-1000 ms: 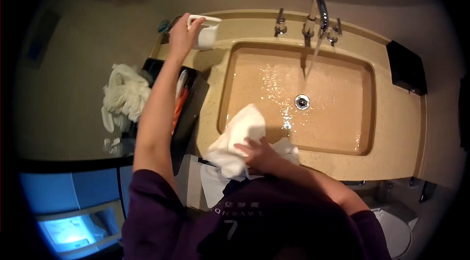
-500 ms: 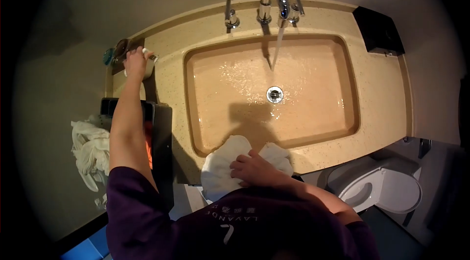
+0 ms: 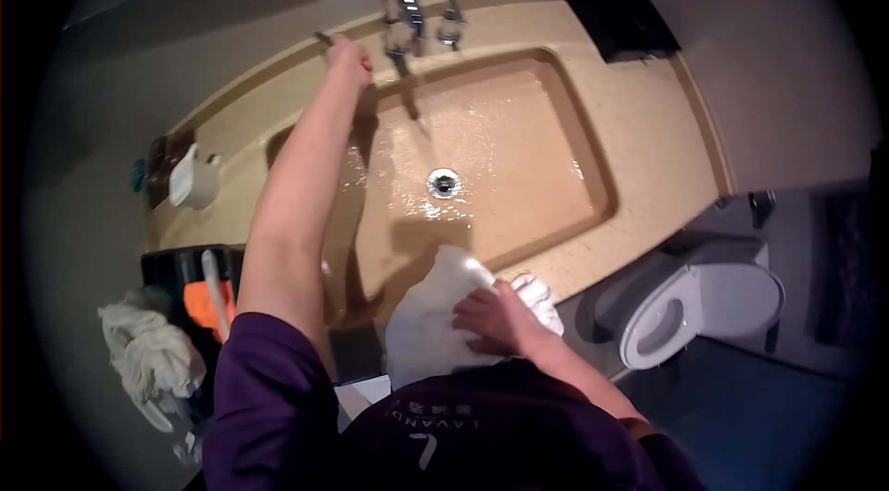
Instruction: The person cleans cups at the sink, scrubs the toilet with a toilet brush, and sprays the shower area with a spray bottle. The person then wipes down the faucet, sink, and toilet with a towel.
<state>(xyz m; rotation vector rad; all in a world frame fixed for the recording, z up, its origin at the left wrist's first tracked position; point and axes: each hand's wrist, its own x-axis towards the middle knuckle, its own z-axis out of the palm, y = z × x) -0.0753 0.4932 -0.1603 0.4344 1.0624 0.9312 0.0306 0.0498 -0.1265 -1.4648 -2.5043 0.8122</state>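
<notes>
My left hand (image 3: 348,62) reaches to the back of the sink, its fingers closed at the left tap handle (image 3: 322,38), mostly covered by the hand. Beside it the chrome faucet (image 3: 405,0) arches over the tan sink (image 3: 519,158); whether a stream still runs is hard to make out. Wet glints cover the basin around the metal drain (image 3: 444,184). My right hand (image 3: 493,320) lies on a white cloth (image 3: 421,329) at the sink's front edge, fingers spread over it. A bunched part of the cloth shows to the right of the hand.
A white container (image 3: 193,180) stands on the left counter. Below it, a dark bin (image 3: 171,261) holds an orange item (image 3: 199,304), with crumpled white cloths (image 3: 148,343) alongside. A black box (image 3: 625,24) sits at back right; a toilet (image 3: 662,320) is to the lower right.
My left hand has left the white container and moved right to the left tap handle. My right hand stays at the cloth, its fingers now more spread. The view has shifted and turned.
</notes>
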